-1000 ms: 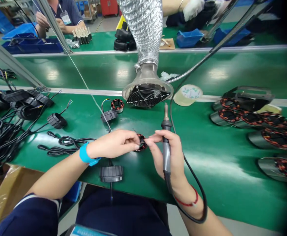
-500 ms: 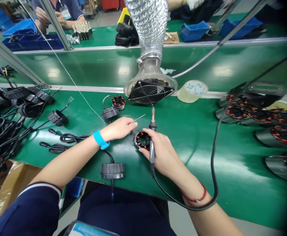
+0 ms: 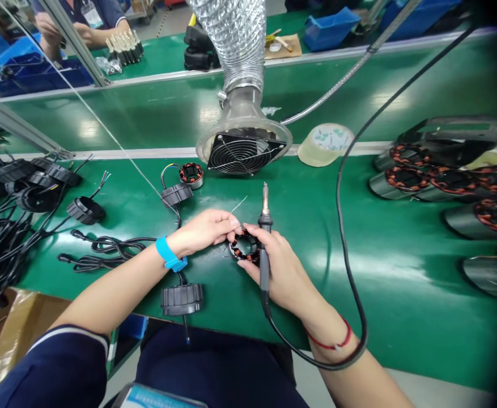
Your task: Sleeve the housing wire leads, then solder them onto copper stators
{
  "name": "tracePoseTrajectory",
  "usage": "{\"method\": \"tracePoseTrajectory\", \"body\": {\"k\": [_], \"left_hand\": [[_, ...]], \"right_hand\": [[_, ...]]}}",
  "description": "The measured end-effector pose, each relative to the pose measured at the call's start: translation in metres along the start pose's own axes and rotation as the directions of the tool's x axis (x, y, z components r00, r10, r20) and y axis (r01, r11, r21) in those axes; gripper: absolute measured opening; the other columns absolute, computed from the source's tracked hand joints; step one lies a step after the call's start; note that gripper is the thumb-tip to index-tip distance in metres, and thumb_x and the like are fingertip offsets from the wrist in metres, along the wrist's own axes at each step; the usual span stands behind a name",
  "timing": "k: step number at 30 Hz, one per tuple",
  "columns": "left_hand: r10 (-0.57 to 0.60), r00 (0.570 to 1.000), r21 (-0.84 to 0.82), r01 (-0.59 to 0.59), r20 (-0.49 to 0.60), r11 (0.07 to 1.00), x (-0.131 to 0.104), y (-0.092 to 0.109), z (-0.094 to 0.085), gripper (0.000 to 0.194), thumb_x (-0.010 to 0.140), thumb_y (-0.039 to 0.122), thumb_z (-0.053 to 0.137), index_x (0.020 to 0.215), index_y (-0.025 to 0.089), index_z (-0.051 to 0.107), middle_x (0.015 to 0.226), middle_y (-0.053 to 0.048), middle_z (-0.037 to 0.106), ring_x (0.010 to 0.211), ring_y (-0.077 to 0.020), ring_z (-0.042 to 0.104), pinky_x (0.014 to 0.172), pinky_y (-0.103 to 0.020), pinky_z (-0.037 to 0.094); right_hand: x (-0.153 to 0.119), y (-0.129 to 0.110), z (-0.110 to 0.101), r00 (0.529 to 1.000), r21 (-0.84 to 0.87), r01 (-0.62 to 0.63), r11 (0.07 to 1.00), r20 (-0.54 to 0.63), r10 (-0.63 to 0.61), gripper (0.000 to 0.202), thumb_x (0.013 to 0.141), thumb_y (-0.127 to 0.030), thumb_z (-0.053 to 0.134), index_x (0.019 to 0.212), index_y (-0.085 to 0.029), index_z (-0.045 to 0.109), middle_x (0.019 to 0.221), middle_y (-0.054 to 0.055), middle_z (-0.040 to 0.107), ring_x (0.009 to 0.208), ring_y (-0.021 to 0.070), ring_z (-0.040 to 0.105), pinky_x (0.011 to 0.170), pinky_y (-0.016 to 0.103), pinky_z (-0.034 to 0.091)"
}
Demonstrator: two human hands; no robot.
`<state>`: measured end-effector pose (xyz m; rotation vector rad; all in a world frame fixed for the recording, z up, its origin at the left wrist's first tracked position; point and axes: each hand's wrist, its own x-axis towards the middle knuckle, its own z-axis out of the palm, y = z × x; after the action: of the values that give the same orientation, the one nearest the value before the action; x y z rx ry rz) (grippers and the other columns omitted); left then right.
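Observation:
A small stator (image 3: 245,248) with orange copper windings lies flat on the green bench. My left hand (image 3: 205,229), with a blue wrist strap, pinches a thin solder wire (image 3: 238,204) at the stator's upper left edge. My right hand (image 3: 280,266) grips a soldering iron (image 3: 264,226) that points away from me, its tip raised above the bench. The fingers of that hand also rest on the stator's near rim. The iron's black cable (image 3: 345,238) loops off to the right.
A fume extractor fan (image 3: 243,152) on a silver duct stands just behind. A second stator (image 3: 191,173) and black housings (image 3: 181,298) with cables lie left. Wound stators (image 3: 435,178) line the right edge, a tape roll (image 3: 325,144) sits behind. Another person works at the far left.
The stator was lifted between both hands a second ago; it now lies on the bench. My left hand took the solder wire and came back to the stator. The view shifted.

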<state>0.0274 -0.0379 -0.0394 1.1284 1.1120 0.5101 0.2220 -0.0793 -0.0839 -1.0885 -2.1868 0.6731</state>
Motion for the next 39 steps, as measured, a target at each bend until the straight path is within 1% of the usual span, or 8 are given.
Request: {"method": "tracePoseTrajectory", "body": {"k": [2,7,16,19,24,32,36,39], "left_hand": [[0.031,0.999,0.107,-0.028,-0.020,0.994,-0.007,-0.002,-0.001,0.031,0.088,0.042,0.051,0.076,0.014,0.054,0.064,0.003,0.048,0.052,-0.0054,0.036,0.050,-0.019,0.028],[-0.018,0.989,0.246,-0.019,0.149,0.969,-0.027,-0.007,-0.010,0.027,0.086,0.041,0.057,0.076,0.015,0.053,0.067,0.003,0.049,0.061,-0.0085,0.041,0.057,-0.021,0.033],[-0.045,0.992,0.023,0.042,0.114,0.999,-0.003,-0.013,-0.001,0.042,0.085,0.053,0.052,0.071,0.014,0.058,0.058,0.003,0.048,0.049,-0.0061,0.034,0.047,-0.020,0.025],[-0.066,0.994,0.060,0.061,0.088,0.996,-0.015,-0.012,-0.006,0.043,0.087,0.055,0.049,0.076,0.014,0.058,0.060,0.004,0.045,0.050,-0.0058,0.033,0.047,-0.019,0.024],[-0.093,0.970,0.132,0.065,0.224,0.989,-0.034,-0.009,-0.009,0.034,0.082,0.047,0.061,0.075,0.014,0.062,0.069,0.000,0.056,0.063,-0.0089,0.046,0.061,-0.021,0.036],[-0.050,0.973,0.094,0.030,0.224,0.995,-0.018,-0.011,-0.002,0.030,0.087,0.039,0.055,0.085,0.014,0.071,0.068,-0.002,0.062,0.054,-0.0077,0.040,0.053,-0.020,0.031],[0.040,0.980,0.332,-0.104,0.194,0.937,-0.051,0.004,-0.021,0.026,0.088,0.034,0.055,0.099,0.017,0.071,0.084,-0.005,0.065,0.070,-0.0125,0.056,0.066,-0.023,0.044],[0.030,0.910,0.555,-0.278,0.414,0.784,-0.095,0.013,-0.029,0.032,0.085,0.037,0.061,0.113,0.023,0.068,0.107,-0.009,0.065,0.088,-0.0186,0.061,0.079,-0.028,0.047]], "right_hand": [[-0.001,0.001,-0.001,1.000,0.009,-0.020,1.000,-0.022,0.020,0.056,0.084,-0.026,0.061,0.134,-0.024,0.037,0.130,0.013,0.058,0.107,0.0288,0.058,0.088,0.052,0.050],[-0.001,0.001,0.000,0.998,0.048,-0.052,0.997,-0.016,0.053,0.056,0.083,-0.025,0.061,0.134,-0.024,0.038,0.130,0.013,0.057,0.111,0.0297,0.056,0.090,0.052,0.049],[-0.001,0.001,0.001,0.999,0.050,-0.030,0.998,-0.041,0.032,0.055,0.084,-0.027,0.060,0.135,-0.025,0.038,0.131,0.013,0.056,0.113,0.0302,0.055,0.090,0.052,0.049],[-0.001,0.000,-0.001,0.998,0.035,-0.064,0.997,-0.028,0.065,0.057,0.083,-0.028,0.061,0.136,-0.025,0.038,0.128,0.012,0.058,0.108,0.0293,0.057,0.089,0.051,0.049],[0.001,0.000,-0.001,0.997,0.060,-0.075,0.995,-0.028,0.076,0.058,0.084,-0.026,0.060,0.137,-0.025,0.038,0.128,0.012,0.058,0.110,0.0289,0.057,0.091,0.050,0.048],[-0.001,0.003,-0.005,0.999,0.047,-0.036,0.998,-0.014,0.036,0.061,0.084,-0.022,0.058,0.140,-0.026,0.034,0.128,0.012,0.057,0.112,0.0288,0.057,0.090,0.050,0.048],[-0.003,0.014,-0.013,0.994,0.036,-0.087,0.996,-0.068,0.090,0.064,0.085,-0.024,0.058,0.142,-0.024,0.031,0.134,0.014,0.052,0.122,0.0292,0.052,0.099,0.051,0.044],[-0.006,0.022,-0.019,0.987,0.091,-0.118,0.989,-0.097,0.127,0.068,0.084,-0.024,0.057,0.143,-0.023,0.026,0.143,0.015,0.044,0.132,0.0293,0.044,0.107,0.052,0.038]]}}
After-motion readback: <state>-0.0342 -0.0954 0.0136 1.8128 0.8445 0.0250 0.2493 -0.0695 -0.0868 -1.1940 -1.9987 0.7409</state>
